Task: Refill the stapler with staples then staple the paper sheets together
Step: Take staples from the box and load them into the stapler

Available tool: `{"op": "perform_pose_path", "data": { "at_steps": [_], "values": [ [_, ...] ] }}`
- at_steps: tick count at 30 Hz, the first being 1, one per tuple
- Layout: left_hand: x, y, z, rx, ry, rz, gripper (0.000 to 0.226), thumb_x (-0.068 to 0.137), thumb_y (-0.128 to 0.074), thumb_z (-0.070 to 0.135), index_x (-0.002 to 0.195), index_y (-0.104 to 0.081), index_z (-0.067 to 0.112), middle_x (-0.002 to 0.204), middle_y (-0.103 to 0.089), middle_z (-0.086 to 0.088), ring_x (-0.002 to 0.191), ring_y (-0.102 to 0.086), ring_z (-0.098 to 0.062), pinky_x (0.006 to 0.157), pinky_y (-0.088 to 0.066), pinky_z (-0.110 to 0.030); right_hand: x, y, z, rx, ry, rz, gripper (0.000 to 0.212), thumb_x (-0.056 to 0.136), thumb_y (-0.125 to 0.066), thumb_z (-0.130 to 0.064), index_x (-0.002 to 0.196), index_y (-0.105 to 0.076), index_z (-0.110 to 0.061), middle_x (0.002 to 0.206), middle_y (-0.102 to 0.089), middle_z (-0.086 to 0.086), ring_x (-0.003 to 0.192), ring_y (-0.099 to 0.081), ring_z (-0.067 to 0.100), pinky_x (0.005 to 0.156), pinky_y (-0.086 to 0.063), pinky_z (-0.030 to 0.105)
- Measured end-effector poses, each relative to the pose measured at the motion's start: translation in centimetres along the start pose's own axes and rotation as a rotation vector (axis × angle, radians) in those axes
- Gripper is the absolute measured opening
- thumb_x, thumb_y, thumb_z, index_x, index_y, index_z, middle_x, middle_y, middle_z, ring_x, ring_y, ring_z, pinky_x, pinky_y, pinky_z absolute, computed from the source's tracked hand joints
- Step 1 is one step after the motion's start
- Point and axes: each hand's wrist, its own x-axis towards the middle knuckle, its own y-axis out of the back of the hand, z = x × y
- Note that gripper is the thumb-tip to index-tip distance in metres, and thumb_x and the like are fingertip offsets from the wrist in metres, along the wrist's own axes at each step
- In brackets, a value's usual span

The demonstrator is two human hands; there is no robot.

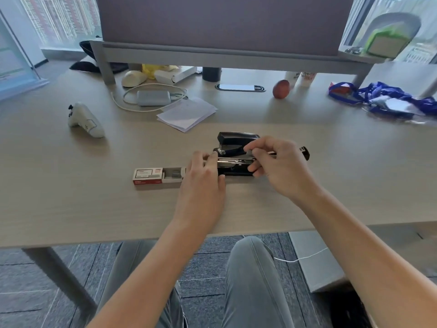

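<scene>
A black stapler (233,147) lies on the desk with its top swung open and the metal staple channel (235,160) showing. My left hand (204,171) grips the left end of the stapler's base and channel. My right hand (275,162) pinches over the channel's right end; whether a strip of staples sits between its fingers I cannot tell. A red and white staple box (157,177) lies just left of my left hand, its tray slid out with staples inside. The white paper sheets (186,113) lie farther back on the desk.
A white game controller (85,120) lies at the left. A grey charger with a white cable (153,98) sits behind the papers. A red apple (281,89) and blue bags (383,100) are at the back right. The desk's front edge (142,239) runs near my lap.
</scene>
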Motion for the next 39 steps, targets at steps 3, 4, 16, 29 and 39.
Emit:
{"op": "perform_pose_path", "data": {
  "at_steps": [3,4,16,29,39],
  "values": [
    [0.3,-0.2,-0.2,0.000,0.009,-0.009,0.051,0.093,-0.061,0.017,0.143,-0.049,0.011,0.128,-0.047,-0.006,0.112,-0.051,-0.027,0.093,-0.044,-0.038,0.3,0.2,0.5,0.012,0.025,-0.005,0.030,0.102,-0.053,-0.002,0.092,-0.073,-0.023,0.087,-0.073,0.002,0.065,-0.073,0.017,0.067,-0.063,0.033],
    [0.3,-0.3,-0.3,0.001,0.009,-0.010,0.053,0.093,-0.060,0.018,0.144,-0.048,0.012,0.128,-0.047,-0.005,0.113,-0.051,-0.027,0.094,-0.045,-0.038,0.4,0.3,0.5,0.022,0.030,-0.005,0.029,0.102,-0.054,-0.002,0.092,-0.073,-0.022,0.085,-0.074,0.003,0.065,-0.073,0.017,0.067,-0.062,0.033],
    [0.1,-0.5,-0.6,-0.032,0.021,-0.012,0.054,0.096,-0.059,0.023,0.147,-0.045,0.015,0.125,-0.050,-0.004,0.115,-0.048,-0.024,0.100,-0.043,-0.036,2.0,1.0,0.6,-0.088,0.072,0.024,0.014,0.089,-0.071,-0.006,0.088,-0.079,-0.017,0.073,-0.076,0.006,0.069,-0.073,0.022,0.079,-0.064,0.041],
    [-0.1,-0.3,-0.7,-0.050,0.019,-0.021,0.054,0.096,-0.059,0.023,0.147,-0.045,0.014,0.123,-0.050,-0.002,0.114,-0.049,-0.023,0.096,-0.045,-0.035,2.0,1.2,0.2,-0.272,0.102,-0.014,0.015,0.082,-0.082,-0.010,0.093,-0.081,-0.020,0.076,-0.076,-0.002,0.062,-0.064,-0.002,0.059,-0.041,0.004],
    [0.0,-0.3,-0.8,-0.057,0.024,-0.016,0.053,0.094,-0.062,0.019,0.144,-0.048,0.013,0.122,-0.051,-0.003,0.112,-0.049,-0.024,0.093,-0.041,-0.031,2.1,1.6,0.0,-0.479,0.277,-0.067,0.031,0.078,-0.080,-0.007,0.104,-0.078,-0.025,0.089,-0.076,-0.012,0.086,-0.061,0.002,0.074,-0.040,0.001]
  ]
}}
